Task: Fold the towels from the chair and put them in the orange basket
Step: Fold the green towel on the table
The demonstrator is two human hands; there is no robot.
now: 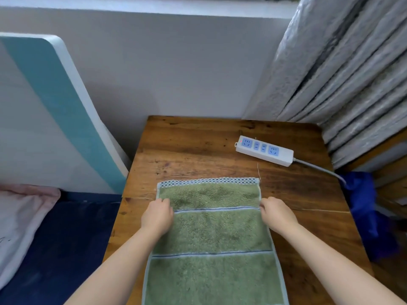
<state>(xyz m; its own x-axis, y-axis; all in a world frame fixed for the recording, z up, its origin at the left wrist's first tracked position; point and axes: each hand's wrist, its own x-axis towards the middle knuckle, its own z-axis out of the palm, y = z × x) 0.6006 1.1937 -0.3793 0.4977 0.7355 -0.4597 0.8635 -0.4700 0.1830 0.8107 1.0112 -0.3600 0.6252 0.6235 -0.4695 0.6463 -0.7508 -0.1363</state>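
A green towel (214,230) with pale blue stripes and a checkered far hem lies flat on the wooden table (198,148), running off the bottom of the view. My left hand (157,216) grips the towel's left edge near the upper stripe, fingers curled onto the cloth. My right hand (276,214) pinches the right edge at the same height. Neither the chair nor the orange basket is in view.
A white power strip (264,150) with a grey cable lies on the table's far right. Grey curtains (352,73) hang at the right, blue fabric (363,212) beside the table. A bed with dark blue sheet (66,238) and pink pillow (22,216) is left.
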